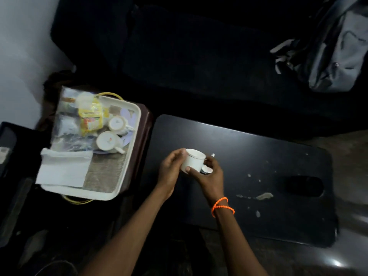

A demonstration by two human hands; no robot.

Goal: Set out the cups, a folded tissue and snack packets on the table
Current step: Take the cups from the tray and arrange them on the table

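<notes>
A white cup point(192, 160) is held above the left end of the black table point(258, 176). My right hand point(209, 177) grips it from the right side, by the handle. My left hand point(171, 170) touches its left side with curled fingers. On the white tray point(119, 188) to the left lie two more white cups point(117, 123) point(108, 140) on their sides. A yellow snack packet point(92, 115) and clear packets point(65, 124) lie beside them. A folded white tissue point(63, 169) rests on the tray's near left corner.
The tray stands on a dark brown stool point(144, 124) left of the table. The table top has pale chipped spots point(263, 195) and a dark oval recess point(304, 186) at its right end. A grey backpack point(334, 50) lies on the dark sofa point(179, 46) behind.
</notes>
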